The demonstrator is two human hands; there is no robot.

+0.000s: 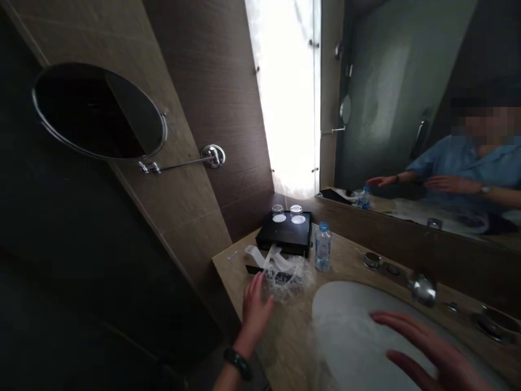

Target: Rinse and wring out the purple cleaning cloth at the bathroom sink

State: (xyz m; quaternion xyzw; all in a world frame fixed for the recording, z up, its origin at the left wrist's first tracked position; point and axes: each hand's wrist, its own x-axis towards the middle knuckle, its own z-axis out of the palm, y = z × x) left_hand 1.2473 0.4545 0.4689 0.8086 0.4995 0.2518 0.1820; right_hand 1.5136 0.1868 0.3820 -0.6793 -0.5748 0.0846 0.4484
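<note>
Bathroom counter (293, 347): crumpled plastic wrap (287, 277) lies touching left hand (255, 307) fingertips.

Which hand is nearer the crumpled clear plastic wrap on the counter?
Left. The left hand is open with fingertips at the edge of the plastic wrap, possibly touching. The right hand is spread over the sink basin, well off to the wrap's right.

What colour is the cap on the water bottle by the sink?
Blue. The water bottle stands beside the black tray, clearest in the head view.
</note>
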